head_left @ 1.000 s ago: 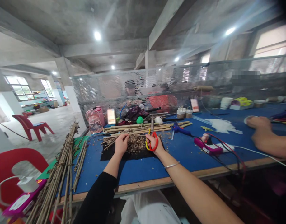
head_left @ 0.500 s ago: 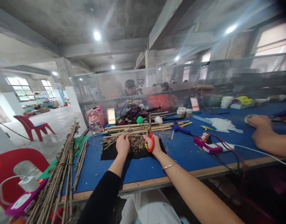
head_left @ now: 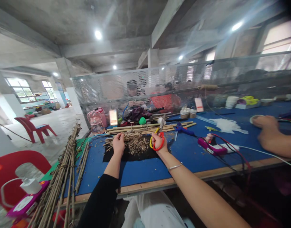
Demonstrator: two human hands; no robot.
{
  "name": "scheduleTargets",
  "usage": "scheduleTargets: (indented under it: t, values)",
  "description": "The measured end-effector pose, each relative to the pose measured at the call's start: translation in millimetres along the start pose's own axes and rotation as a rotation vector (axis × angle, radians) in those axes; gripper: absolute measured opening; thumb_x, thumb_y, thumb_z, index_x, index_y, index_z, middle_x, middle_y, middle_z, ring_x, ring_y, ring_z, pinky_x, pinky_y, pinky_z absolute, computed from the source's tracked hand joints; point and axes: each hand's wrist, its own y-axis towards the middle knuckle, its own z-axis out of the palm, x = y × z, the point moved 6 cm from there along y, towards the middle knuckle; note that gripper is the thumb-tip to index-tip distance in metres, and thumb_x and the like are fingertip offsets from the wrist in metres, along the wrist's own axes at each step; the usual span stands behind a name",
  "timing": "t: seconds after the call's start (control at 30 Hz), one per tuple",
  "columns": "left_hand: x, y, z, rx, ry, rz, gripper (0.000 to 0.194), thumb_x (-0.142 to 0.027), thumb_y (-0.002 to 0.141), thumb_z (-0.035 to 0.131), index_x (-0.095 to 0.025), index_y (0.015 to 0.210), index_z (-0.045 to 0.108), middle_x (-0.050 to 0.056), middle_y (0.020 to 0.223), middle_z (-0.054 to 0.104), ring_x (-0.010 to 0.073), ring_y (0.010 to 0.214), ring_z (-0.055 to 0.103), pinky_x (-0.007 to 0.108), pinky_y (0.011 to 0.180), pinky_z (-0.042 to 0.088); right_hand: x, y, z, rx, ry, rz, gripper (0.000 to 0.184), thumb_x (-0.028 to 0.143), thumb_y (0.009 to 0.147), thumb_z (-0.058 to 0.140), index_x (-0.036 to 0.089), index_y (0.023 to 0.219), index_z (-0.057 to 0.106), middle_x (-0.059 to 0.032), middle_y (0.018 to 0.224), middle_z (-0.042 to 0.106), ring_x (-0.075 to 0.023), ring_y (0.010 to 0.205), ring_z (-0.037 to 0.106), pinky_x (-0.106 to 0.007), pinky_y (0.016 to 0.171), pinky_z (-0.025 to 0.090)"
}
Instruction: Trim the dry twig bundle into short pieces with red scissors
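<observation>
My right hand grips scissors with red and yellow handles, blades pointing up and away. My left hand is closed in a pinch at the left of a heap of brown chopped plant bits; what its fingers hold is too small to make out. Thin twigs lie beside and beyond that hand. Beneath heap and twigs is a black cloth on the blue tabletop. Behind the heap, long pale sticks lie across the table.
Bundled dry stalks lean over the table's left edge. A blue glue gun and a purple power strip with cables lie on the right. Another person's hand works at far right. A perforated metal screen stands behind.
My hands have drawn apart: the left shifted left, the right a little to the right with the scissors. The scissor blades now lean more to the right.
</observation>
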Motion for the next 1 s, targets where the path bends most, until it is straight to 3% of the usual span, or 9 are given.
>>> scheduleTargets:
  t: [0.1,0.27,0.43,0.57,0.83,0.93,1.0]
  values:
    - [-1,-2,-3.6,0.064,0.116,0.038,0.028,-0.032,0.077,0.048,-0.013,0.088,0.065,0.007,0.083,0.067,0.0169,0.076,0.06,0.029,0.075,0.045,6,6,-9,-0.056,0.133,0.049,0.028,0.036,0.062,0.058,0.019,0.051,0.038,0.008,0.036,0.038,-0.0033,0.028,0.03,-0.017,0.029,0.02]
    - [-5,-17,19.6,0.374,0.367,0.127,0.023,-0.023,0.072,0.052,-0.016,0.087,0.068,0.007,0.091,0.068,0.0193,0.087,0.06,0.031,0.083,0.042,8,8,-12,-0.068,0.196,0.098,0.025,0.032,0.059,0.059,0.018,0.052,0.04,0.0078,0.036,0.039,-0.0028,0.028,0.03,-0.016,0.028,0.021]
    - [-14,-9,22.7,0.322,0.573,0.172,0.031,-0.015,0.074,0.041,-0.018,0.089,0.068,0.009,0.092,0.068,0.0216,0.09,0.06,0.033,0.083,0.043,6,4,-7,-0.053,0.214,0.105,0.025,0.03,0.058,0.062,0.018,0.052,0.041,0.0075,0.035,0.04,-0.0028,0.028,0.031,-0.015,0.027,0.02]
    - [-7,2,28.3,0.427,0.689,0.156,0.033,-0.011,0.072,0.042,-0.015,0.091,0.068,0.01,0.094,0.067,0.0221,0.093,0.059,0.031,0.087,0.041,6,4,-8,-0.057,0.223,0.11,0.026,0.031,0.059,0.061,0.018,0.05,0.04,0.0074,0.035,0.039,-0.0028,0.027,0.03,-0.015,0.027,0.019]
    - [9,13,30.9,0.437,0.64,0.151,0.046,-0.005,0.071,0.04,-0.01,0.114,0.056,0.011,0.109,0.062,0.0192,0.101,0.055,0.027,0.092,0.037,0,6,-8,-0.059,0.212,0.167,0.025,0.031,0.058,0.06,0.018,0.05,0.041,0.0069,0.034,0.04,-0.0029,0.027,0.031,-0.015,0.027,0.019]
    - [10,12,31.5,0.464,0.61,0.139,0.041,-0.007,0.072,0.042,-0.01,0.109,0.06,0.012,0.106,0.063,0.0203,0.101,0.055,0.029,0.092,0.037,-3,5,-6,-0.042,0.198,0.176,0.025,0.031,0.058,0.06,0.017,0.05,0.042,0.0071,0.034,0.04,-0.0029,0.026,0.03,-0.015,0.027,0.019]
    - [4,10,28.9,0.405,0.567,0.138,0.036,-0.008,0.072,0.044,-0.011,0.103,0.063,0.012,0.106,0.062,0.0217,0.103,0.053,0.031,0.094,0.036,-4,5,-4,-0.021,0.185,0.179,0.025,0.031,0.058,0.061,0.017,0.05,0.041,0.0073,0.034,0.04,-0.0028,0.026,0.03,-0.015,0.027,0.018]
